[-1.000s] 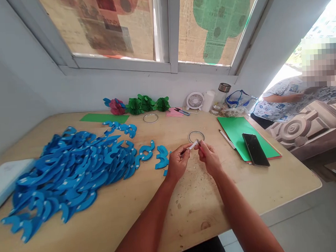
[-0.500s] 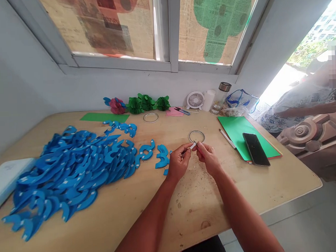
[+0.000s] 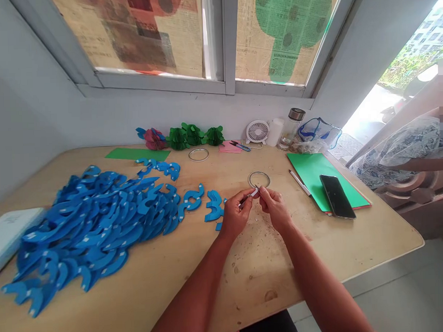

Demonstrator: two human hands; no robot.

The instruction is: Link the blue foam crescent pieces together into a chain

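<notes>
Together, left hand (image 3: 236, 214) and right hand (image 3: 277, 211) angle inward, fingers curled.

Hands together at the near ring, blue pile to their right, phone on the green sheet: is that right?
Not quite: in the head view the blue pile is to the left of the left hand and right hand. They are together at the near ring, and the phone is on the green sheet.
</notes>
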